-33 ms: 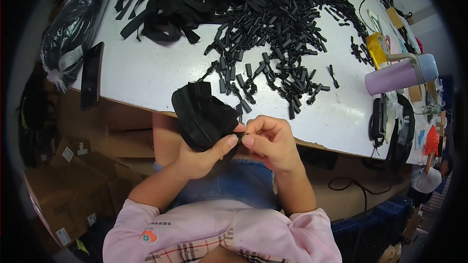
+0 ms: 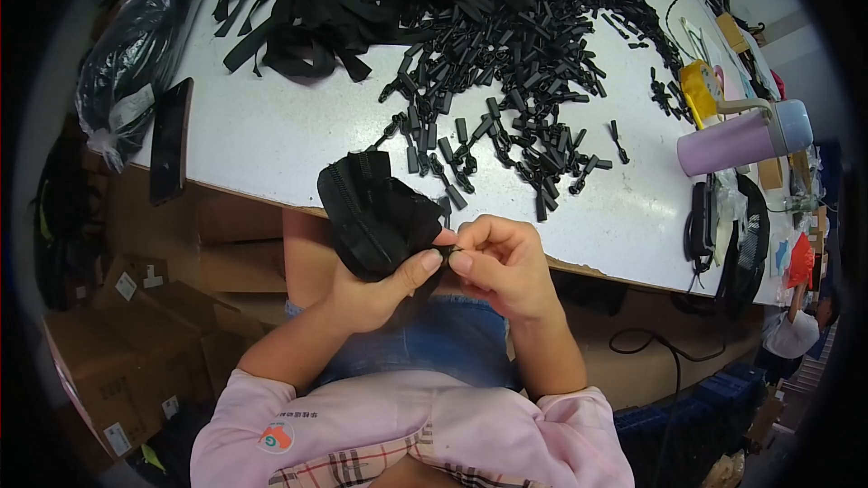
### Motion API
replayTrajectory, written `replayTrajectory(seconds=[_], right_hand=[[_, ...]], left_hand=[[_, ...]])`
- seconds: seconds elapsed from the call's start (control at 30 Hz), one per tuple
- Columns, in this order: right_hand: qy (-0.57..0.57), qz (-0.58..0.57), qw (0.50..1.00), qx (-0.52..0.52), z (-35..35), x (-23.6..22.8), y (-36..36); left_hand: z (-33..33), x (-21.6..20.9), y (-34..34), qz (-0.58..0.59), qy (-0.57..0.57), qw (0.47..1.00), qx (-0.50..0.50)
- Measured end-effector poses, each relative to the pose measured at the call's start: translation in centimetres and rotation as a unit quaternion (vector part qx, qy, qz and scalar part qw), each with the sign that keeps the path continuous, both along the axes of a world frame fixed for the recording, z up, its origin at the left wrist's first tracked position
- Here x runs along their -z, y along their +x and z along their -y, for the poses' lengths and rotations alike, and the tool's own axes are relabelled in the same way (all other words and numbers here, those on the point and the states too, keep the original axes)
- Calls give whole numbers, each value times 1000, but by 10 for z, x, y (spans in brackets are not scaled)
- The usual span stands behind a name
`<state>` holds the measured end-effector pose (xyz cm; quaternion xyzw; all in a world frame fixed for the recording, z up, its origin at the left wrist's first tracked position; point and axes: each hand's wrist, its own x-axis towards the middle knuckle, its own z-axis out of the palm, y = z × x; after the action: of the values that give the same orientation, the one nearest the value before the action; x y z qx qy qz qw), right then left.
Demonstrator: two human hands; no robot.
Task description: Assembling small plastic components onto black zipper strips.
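My left hand (image 2: 375,294) is closed round a folded bundle of black zipper tape (image 2: 375,217), with the zipper teeth showing along its upper left side. The bundle is above my lap, just off the table's front edge. Close against my left thumb, my right hand (image 2: 502,267) pinches a small dark piece (image 2: 448,254) between thumb and forefinger. It looks like a zipper slider at the end of the tape, but the fingertips cover most of it. A large heap of black zipper sliders (image 2: 542,59) with long pulls lies on the table beyond my hands.
Black strips (image 2: 312,9) are piled at the far left of the white table (image 2: 271,136). A dark phone (image 2: 170,140) lies at the left edge beside a bagged black bundle (image 2: 136,54). A lilac bottle (image 2: 728,143) lies at the right. Cardboard boxes (image 2: 136,361) stand lower left.
The black zipper tape bundle has shifted very slightly in my left hand. Both hands keep their place.
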<state>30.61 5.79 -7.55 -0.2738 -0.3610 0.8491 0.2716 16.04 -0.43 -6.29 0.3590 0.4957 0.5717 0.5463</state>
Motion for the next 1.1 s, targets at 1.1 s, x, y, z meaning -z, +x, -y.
replayTrajectory(seconds=[1.1], right_hand=[[151,31,985,76,17,12,-11]], left_hand=[[6,13,3,-38,40,998,-19]])
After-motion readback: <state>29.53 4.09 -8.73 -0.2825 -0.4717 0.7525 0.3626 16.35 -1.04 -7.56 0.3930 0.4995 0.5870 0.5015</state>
